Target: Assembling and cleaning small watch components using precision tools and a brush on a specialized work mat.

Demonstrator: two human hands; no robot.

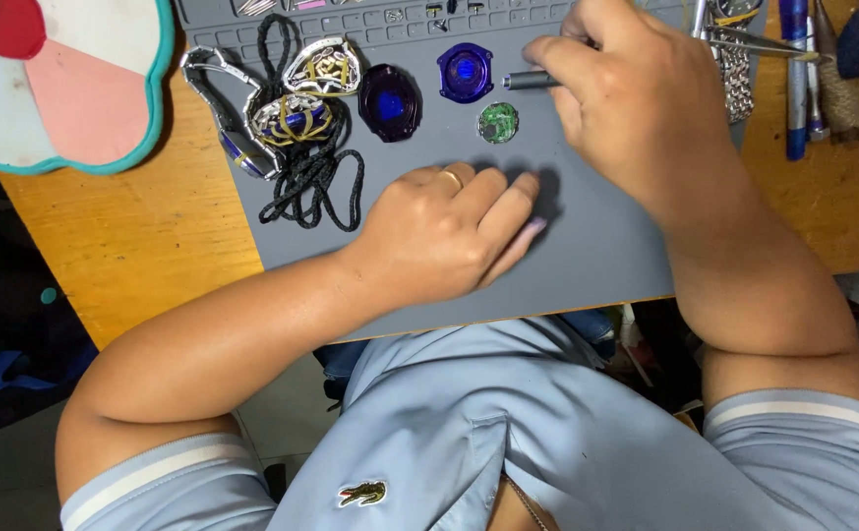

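My right hand (636,93) grips a small metal screwdriver (530,81), its grey handle end poking out to the left. My left hand (449,231), a ring on one finger, rests palm down on the grey work mat (596,256) with the fingers curled together; whether it covers anything is hidden. Just beyond the fingers lie a small round green circuit board (498,122), a blue translucent round part (465,72) and a dark blue oval lens (389,102). Further left are silver shell pieces (296,98) tangled with a black cord (316,182).
The mat lies on a wooden table (134,236). A flower-shaped pad in white, pink and red with a teal rim (65,84) sits at the top left. Tweezers, a metal chain (737,74) and blue pens (795,88) lie at the top right.
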